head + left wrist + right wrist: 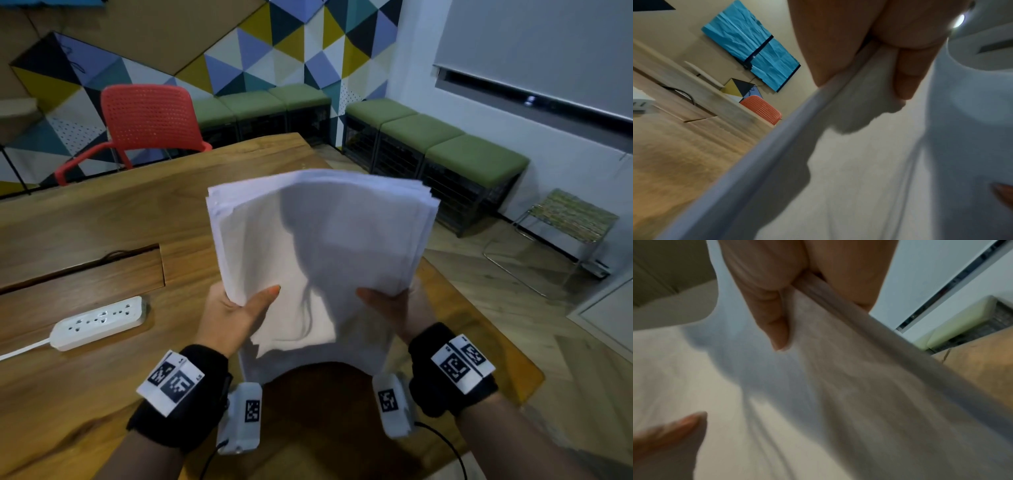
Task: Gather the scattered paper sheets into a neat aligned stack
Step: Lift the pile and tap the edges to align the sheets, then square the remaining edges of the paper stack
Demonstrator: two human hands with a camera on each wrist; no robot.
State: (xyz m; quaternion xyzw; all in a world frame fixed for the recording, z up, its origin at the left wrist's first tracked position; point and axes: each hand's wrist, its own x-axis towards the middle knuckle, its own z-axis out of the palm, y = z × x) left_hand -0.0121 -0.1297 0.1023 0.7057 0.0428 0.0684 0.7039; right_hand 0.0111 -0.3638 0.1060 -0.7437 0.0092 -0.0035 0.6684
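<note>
A bundle of white paper sheets [318, 246] is lifted off the wooden table [102, 219], and it sags in the middle with its far edges fanned and uneven. My left hand [236, 315] pinches the bundle's left edge, thumb on top and fingers hidden beneath. My right hand [387, 305] pinches the right edge the same way. In the left wrist view the thumb of the left hand [908, 73] presses on the paper sheets [859, 162]. In the right wrist view the thumb of the right hand [774, 321] lies on the paper sheets [838, 394].
A white power strip [99, 322] with its cord lies on the table at the left, beside a recessed cable hatch [82, 270]. A red chair [144, 120] stands at the far edge. Green benches [435, 140] line the walls, and a small woven stool [568, 219] stands at the right.
</note>
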